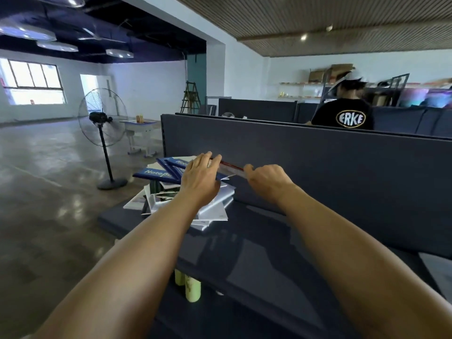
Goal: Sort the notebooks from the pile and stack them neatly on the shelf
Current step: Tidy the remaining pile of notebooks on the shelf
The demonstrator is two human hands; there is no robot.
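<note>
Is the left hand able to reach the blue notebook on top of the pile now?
Probably yes. The left hand already lies over the pile, right beside the blue notebook, with nothing between them.

Glossy concrete floor (49, 167), pedestal fan (102, 117)
</note>
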